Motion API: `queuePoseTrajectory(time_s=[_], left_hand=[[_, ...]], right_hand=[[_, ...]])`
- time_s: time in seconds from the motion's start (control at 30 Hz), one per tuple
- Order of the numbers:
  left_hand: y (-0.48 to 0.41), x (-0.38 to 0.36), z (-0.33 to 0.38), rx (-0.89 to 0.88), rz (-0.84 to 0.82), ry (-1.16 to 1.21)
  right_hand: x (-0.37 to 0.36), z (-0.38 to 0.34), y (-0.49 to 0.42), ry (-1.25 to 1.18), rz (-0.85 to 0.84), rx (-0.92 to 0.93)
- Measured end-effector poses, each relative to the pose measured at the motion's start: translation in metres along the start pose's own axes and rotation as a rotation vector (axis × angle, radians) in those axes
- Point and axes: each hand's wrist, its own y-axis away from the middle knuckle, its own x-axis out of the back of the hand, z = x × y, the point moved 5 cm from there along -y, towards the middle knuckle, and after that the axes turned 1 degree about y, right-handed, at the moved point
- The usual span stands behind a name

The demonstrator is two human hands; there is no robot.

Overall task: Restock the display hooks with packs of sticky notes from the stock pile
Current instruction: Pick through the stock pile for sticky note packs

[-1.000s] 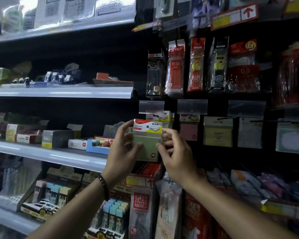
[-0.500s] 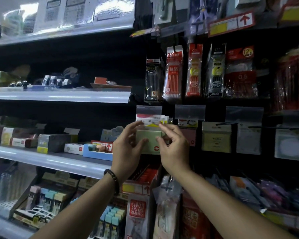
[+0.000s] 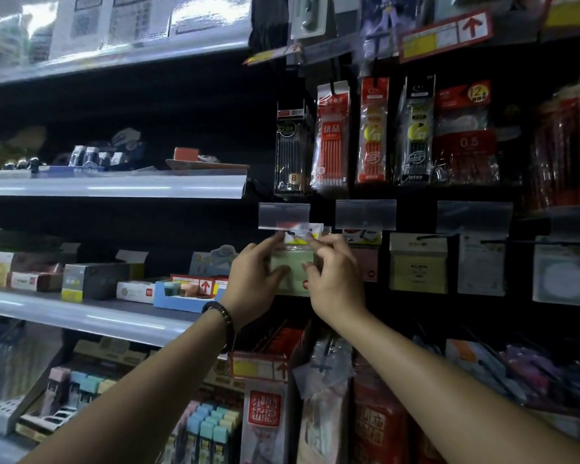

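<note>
A green pack of sticky notes (image 3: 292, 262) with a red, white and yellow header card is held up against the leftmost display hook, right under a clear price-tag holder (image 3: 283, 215). My left hand (image 3: 253, 279) grips the pack's left edge, thumb on its front. My right hand (image 3: 332, 276) pinches its right edge and top. The header sits level with the hook's tip, and the hook itself is hidden behind the tag holder and my fingers. More sticky-note packs hang to the right: pink (image 3: 365, 262), yellow (image 3: 417, 262), and white ones (image 3: 481, 262).
Pen refill packs (image 3: 372, 135) hang on the hooks above. A grey shelf (image 3: 81, 316) at left carries small boxes. Red hanging packs (image 3: 265, 420) and eraser displays (image 3: 211, 426) crowd the space under my arms.
Both hands have carried the green pack up and away from me, from chest height to the leftmost hook, so its header now sits just under the price-tag holder.
</note>
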Motion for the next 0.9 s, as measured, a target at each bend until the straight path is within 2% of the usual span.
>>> queuePoseTrajectory(time_s=[0.1,0.3,0.4,0.5,0.67,0.9], left_hand=[[-0.005,-0.006,-0.003,0.041,-0.013,-0.033],[-0.012,-0.021,-0.011,0.099,-0.157,-0.133],[-0.008,-0.020,-0.005,0.097,-0.178,-0.140],[0.002,-0.012,0.006,0.080,-0.190,-0.171],[0.042,0.024,0.043,0.072,-0.143,-0.230],[0.158,0.064,0.090,-0.031,-0.118,-0.178]], right_hand=[[-0.001,0.002,-0.005,0.144,-0.081,-0.064],[-0.004,0.003,-0.010,0.202,-0.261,-0.210],[0.003,-0.003,-0.008,0.205,-0.320,-0.244],[0.017,-0.013,0.001,0.263,-0.315,-0.211],[0.055,-0.041,0.035,0.208,-0.270,-0.091],[0.119,-0.070,0.129,0.069,-0.193,0.069]])
